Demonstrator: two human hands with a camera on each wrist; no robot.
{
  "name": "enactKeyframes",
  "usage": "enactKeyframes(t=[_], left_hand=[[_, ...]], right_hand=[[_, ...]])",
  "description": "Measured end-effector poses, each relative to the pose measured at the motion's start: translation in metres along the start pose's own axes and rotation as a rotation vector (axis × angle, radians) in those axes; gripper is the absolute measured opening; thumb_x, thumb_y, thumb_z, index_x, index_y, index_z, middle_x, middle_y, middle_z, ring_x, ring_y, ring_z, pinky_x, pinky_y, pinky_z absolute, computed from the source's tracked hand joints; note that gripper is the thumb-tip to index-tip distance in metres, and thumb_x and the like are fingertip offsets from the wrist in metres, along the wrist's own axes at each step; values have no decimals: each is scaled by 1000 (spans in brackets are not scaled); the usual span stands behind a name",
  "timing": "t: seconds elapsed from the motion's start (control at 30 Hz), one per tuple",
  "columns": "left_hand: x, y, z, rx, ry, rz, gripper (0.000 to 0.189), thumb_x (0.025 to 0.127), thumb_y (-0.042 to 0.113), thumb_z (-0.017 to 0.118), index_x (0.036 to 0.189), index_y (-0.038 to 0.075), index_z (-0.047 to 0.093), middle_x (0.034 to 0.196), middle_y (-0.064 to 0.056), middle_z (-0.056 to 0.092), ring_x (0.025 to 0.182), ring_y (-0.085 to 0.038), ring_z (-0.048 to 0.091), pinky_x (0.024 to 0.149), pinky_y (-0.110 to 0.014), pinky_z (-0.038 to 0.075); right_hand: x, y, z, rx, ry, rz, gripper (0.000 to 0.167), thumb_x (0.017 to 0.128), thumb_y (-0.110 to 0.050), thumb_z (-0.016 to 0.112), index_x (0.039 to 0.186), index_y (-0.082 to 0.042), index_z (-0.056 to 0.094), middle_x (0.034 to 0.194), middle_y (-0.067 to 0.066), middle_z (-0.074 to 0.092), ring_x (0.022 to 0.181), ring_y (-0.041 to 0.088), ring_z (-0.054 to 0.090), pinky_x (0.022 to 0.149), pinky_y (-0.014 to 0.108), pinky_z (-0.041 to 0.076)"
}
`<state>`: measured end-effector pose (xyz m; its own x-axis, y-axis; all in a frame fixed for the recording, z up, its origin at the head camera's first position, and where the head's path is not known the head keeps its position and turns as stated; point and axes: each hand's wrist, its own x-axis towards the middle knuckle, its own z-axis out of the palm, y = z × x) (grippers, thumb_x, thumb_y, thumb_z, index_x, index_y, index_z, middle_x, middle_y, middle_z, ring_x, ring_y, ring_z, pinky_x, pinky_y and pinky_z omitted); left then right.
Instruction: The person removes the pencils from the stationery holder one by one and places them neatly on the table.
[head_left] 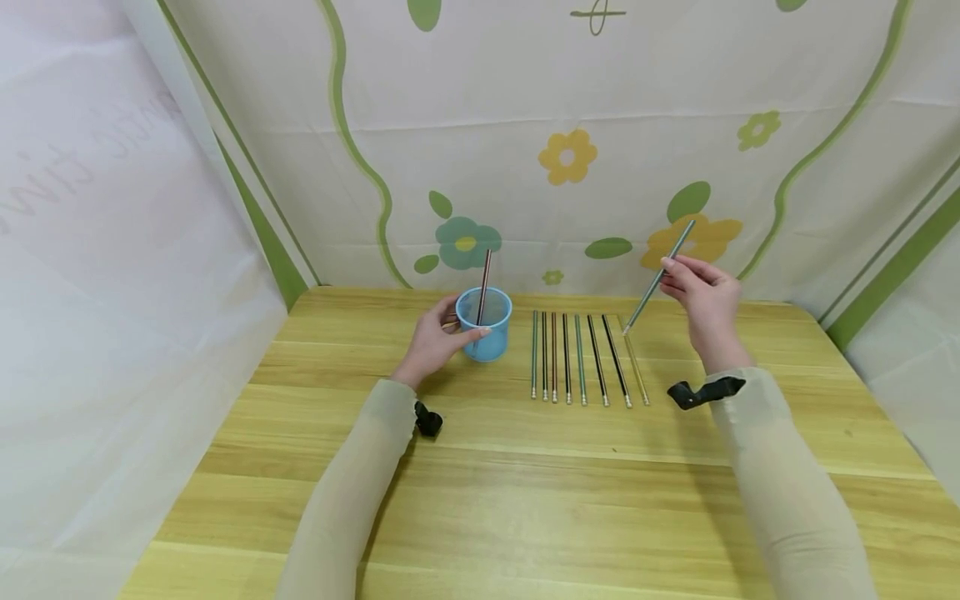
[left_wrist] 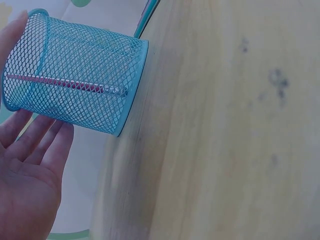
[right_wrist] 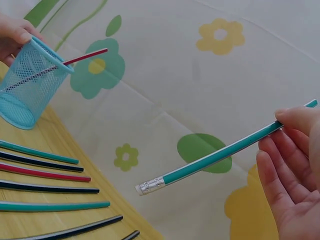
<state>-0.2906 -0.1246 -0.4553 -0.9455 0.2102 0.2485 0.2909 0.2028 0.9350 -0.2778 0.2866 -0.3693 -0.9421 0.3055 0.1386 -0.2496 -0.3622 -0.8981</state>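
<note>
My left hand (head_left: 433,342) holds a blue mesh pencil cup (head_left: 492,343), thumb at the rim and the other fingers behind its side. Inside the cup a dark red pencil (head_left: 485,279) leans, its top above the rim and its metal ferrule low down in the left wrist view. Off to the right, my right hand (head_left: 705,302) pinches a teal-green pencil (right_wrist: 215,156) between thumb and fingers. This pencil slants in the air, eraser end down, over the far end of a yellow pencil (head_left: 637,371) in the head view.
Between the hands several pencils lie side by side on the wooden table (head_left: 525,500), erasers towards me, among them a red pencil (head_left: 554,358) and a green pencil (head_left: 580,358). A flower-patterned cloth (head_left: 510,192) hangs behind the table's far edge.
</note>
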Motion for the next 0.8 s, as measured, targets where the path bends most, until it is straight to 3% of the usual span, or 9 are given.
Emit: enactKeyframes(t=[0.2,0.5,0.8], left_hand=[[0,-1,1,-3,4,6,74,83,32,88,143,6,54,129,-12,63,116,-27,60,102,-40,50],[1,-1,2,18,12,3,74,83,33,88,143,6,54,129,-11,63,114,-22,61,100,-36,51],[1,1,4,-2,-4,3,75,84,29,87,144,2,52,131,-17,61,119,-30,59,102,-40,50]], right_hand=[[0,-2,-14,-15,13,28,39,81,-6,87,114,8,72,97,11,73,79,20,72,77,30,60],[-2,-5,-32,17,9,61,30,81,7,82,110,7,73,98,11,71,82,21,74,78,31,60],[-6,-4,-47,-96,-5,101,31,83,5,81,114,2,75,99,7,73,87,17,74,81,29,58]])
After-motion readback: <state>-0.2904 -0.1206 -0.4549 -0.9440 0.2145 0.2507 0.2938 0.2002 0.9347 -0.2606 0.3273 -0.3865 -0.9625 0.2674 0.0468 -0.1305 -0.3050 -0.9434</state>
